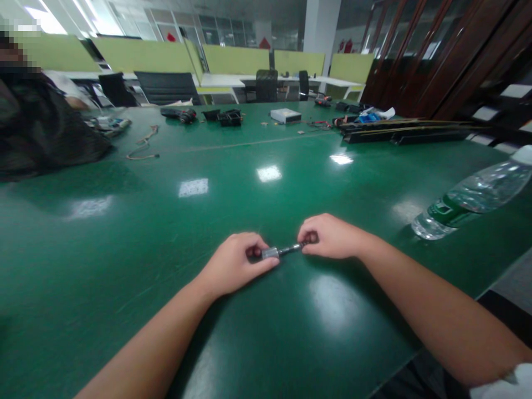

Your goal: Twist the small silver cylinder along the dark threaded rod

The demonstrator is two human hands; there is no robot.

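Note:
A small dark pen-like rod with a silver metal end (279, 252) lies just above the green table (124, 249), held at both ends. My left hand (236, 267) pinches the silver end between thumb and fingers. My right hand (330, 237) grips the dark end, fingers curled over it. Both hands rest on the table near its front middle, knuckles up. The part of the rod inside each fist is hidden.
A clear water bottle with a green label (469, 200) lies tilted at the right. Another person in dark clothing (41, 127) sits at the far left. Tools, cables, a white box (285, 115) and long dark bars (411, 132) lie along the far side.

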